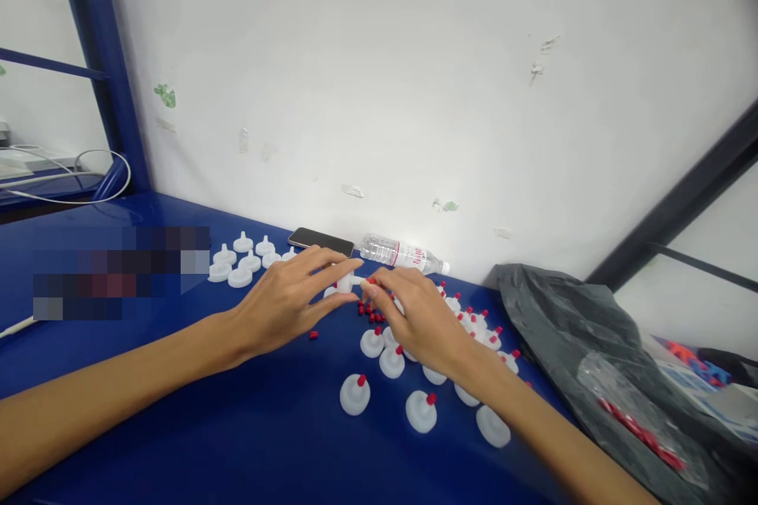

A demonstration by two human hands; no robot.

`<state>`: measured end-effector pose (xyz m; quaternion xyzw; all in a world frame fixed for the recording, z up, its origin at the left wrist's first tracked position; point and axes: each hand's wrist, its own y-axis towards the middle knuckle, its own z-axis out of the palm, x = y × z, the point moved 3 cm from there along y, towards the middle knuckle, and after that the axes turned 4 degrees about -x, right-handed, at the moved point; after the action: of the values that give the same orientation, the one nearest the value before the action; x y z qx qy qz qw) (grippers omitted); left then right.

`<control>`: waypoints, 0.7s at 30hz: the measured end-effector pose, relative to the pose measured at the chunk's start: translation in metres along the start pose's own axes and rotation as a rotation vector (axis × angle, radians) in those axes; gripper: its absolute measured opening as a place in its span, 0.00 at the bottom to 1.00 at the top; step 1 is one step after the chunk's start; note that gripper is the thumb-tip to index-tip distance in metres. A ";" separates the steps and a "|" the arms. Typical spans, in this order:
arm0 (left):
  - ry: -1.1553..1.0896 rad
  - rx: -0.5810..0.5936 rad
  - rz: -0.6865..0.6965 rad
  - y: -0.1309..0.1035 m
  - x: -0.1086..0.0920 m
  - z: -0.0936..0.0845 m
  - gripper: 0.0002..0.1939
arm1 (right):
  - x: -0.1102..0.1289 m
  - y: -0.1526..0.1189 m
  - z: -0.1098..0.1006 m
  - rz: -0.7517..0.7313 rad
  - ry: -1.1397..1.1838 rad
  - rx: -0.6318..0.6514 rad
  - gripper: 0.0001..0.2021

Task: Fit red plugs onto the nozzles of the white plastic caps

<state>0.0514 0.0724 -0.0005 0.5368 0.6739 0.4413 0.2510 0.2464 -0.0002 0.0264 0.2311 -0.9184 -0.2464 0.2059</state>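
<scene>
My left hand (293, 292) pinches a white nozzle cap (345, 282) by its wide base, its spout pointing right. At the spout's tip, my right hand (408, 312) closes its thumb and forefinger on a small red tip cap (369, 282). Whether the cap is fully seated on the spout I cannot tell. Below the hands lies a small pile of loose red tip caps (373, 317), with a single red tip cap (313, 335) apart to the left. White nozzle caps with red tips (392, 361) stand around and under my right hand, which partly hides them.
White nozzle caps without red tips (240, 276) stand at the left. A black phone (321, 241) and a clear plastic bottle (391, 251) lie by the wall. On the right, a dark plastic bag (545, 331) carries a clear bag of red pieces (643, 430).
</scene>
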 end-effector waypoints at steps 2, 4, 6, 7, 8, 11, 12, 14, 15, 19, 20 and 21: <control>-0.021 0.026 -0.013 0.001 -0.004 0.000 0.19 | 0.005 -0.003 0.001 -0.024 -0.051 0.023 0.19; -0.052 0.063 -0.020 0.002 -0.007 0.000 0.19 | 0.009 -0.005 0.000 -0.044 -0.126 0.049 0.19; -0.089 0.106 -0.018 0.003 -0.009 0.001 0.19 | 0.011 -0.007 0.001 -0.050 -0.197 0.095 0.18; -0.109 0.127 -0.015 0.002 -0.009 0.002 0.19 | 0.011 -0.008 0.001 -0.049 -0.218 0.118 0.17; -0.128 0.146 -0.012 0.001 -0.009 0.003 0.19 | 0.010 -0.008 0.002 -0.046 -0.225 0.138 0.17; -0.171 0.184 -0.020 -0.001 -0.009 0.005 0.18 | 0.008 -0.008 0.004 -0.040 -0.236 0.165 0.16; -0.184 0.195 -0.033 -0.002 -0.009 0.006 0.18 | 0.008 -0.008 0.005 -0.039 -0.243 0.168 0.15; -0.210 0.216 -0.072 -0.003 -0.009 0.006 0.16 | 0.007 -0.008 0.006 -0.038 -0.257 0.173 0.14; -0.222 0.226 -0.091 -0.004 -0.010 0.007 0.16 | 0.007 -0.008 0.006 -0.039 -0.264 0.176 0.14; -0.262 0.251 -0.126 -0.006 -0.012 0.007 0.16 | 0.006 -0.009 0.008 -0.048 -0.281 0.195 0.13; -0.269 0.253 -0.129 -0.006 -0.013 0.007 0.17 | 0.005 -0.009 0.008 -0.049 -0.283 0.199 0.13; -0.273 0.254 -0.134 -0.006 -0.013 0.007 0.17 | 0.005 -0.009 0.008 -0.049 -0.284 0.200 0.12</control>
<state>0.0579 0.0618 -0.0110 0.5729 0.7181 0.2582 0.2991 0.2414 -0.0071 0.0162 0.2356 -0.9523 -0.1889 0.0439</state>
